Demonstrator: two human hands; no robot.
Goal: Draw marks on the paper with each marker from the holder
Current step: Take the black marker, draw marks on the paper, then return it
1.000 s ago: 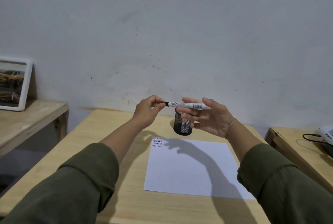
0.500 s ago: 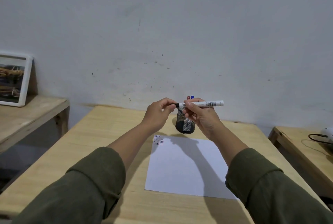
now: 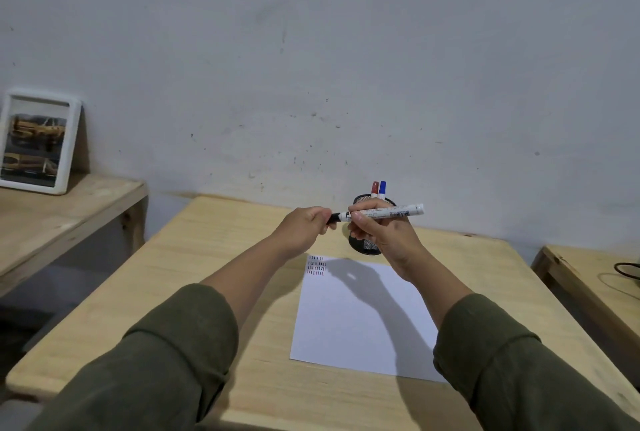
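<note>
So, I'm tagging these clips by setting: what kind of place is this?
Probably a plain home or workshop room set up for desk work: bare wooden tables against a scuffed wall, a framed picture propped on one.

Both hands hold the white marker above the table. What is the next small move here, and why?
Probably pull the black cap off. The left hand pinches the cap end and the right hand grips the barrel of the white marker, held level in front of the mesh holder. The cap looks on, so it cannot draw yet. The paper has free space below its small rows of marks.
</note>
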